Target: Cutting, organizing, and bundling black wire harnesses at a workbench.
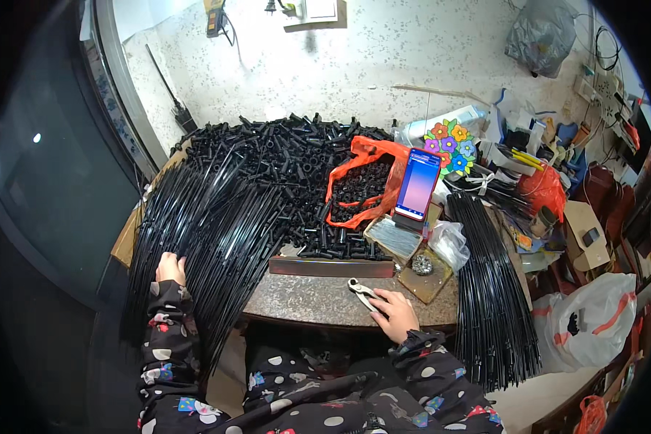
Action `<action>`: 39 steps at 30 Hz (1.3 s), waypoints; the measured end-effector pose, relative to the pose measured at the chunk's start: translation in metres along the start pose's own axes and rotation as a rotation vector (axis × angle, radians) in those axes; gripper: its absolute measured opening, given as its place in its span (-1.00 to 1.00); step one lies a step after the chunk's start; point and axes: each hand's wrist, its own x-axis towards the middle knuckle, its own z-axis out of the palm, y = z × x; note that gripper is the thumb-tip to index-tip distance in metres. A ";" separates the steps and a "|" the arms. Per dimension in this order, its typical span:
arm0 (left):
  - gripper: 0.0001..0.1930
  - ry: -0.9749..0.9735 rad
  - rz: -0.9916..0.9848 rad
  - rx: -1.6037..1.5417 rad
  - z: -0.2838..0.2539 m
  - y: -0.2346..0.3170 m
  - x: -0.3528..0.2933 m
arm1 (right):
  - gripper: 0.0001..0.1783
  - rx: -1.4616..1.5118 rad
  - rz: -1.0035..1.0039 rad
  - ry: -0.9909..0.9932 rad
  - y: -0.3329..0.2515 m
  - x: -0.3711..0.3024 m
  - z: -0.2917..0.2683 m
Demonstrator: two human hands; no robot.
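Long, thin, glossy black rods (228, 249) lie in a thick sheaf over the table's left side and hang past its front edge. My left hand (170, 269) is closed on rods at the sheaf's left part; its fingertips are partly hidden. At the front middle, my right hand (396, 316) is closed round the handles of metal end-cutting pliers (362, 291), whose head points away to the left over the tabletop. Behind the pliers sits a long, dark reddish bar (330, 267). Beyond it spreads a big heap of short black tubular parts (267, 152).
An open red bag (393, 204) of small black pieces sits in the heap. A lit phone (417, 185) stands beside it. Nearby are a clear box (393, 237) and a small board (435, 283). More black rods (488, 289) overhang the right edge, near a white bag (589, 325).
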 end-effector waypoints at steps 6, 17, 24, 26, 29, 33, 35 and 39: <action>-0.81 0.252 0.071 -0.049 -0.001 0.005 0.021 | -0.67 -0.009 -0.026 -0.001 0.006 -0.003 0.005; -0.68 0.094 -0.231 -0.076 -0.055 0.036 0.045 | -0.67 -0.029 -0.041 -0.009 0.007 -0.001 0.009; -0.68 -0.183 -0.051 -1.444 -0.137 0.139 0.107 | -0.68 -0.185 -0.045 -0.116 0.007 -0.002 -0.006; -0.70 -0.120 -0.016 -1.561 -0.147 0.173 0.106 | -0.68 -0.194 -0.011 -0.127 0.002 -0.003 -0.009; -0.73 0.048 -0.092 -1.668 -0.121 0.208 0.108 | -0.68 -0.210 0.017 -0.112 0.004 -0.007 -0.008; -0.71 0.105 -0.143 -1.683 -0.067 0.235 0.078 | -0.67 -0.233 0.025 -0.106 0.017 -0.014 -0.014; -0.81 -0.014 -0.085 -1.799 -0.061 0.259 0.045 | -0.66 -0.248 0.032 -0.110 0.037 -0.025 -0.024; -0.77 -0.257 -0.154 -1.955 -0.039 0.258 0.007 | -0.46 0.002 -0.067 -0.074 -0.045 -0.012 -0.033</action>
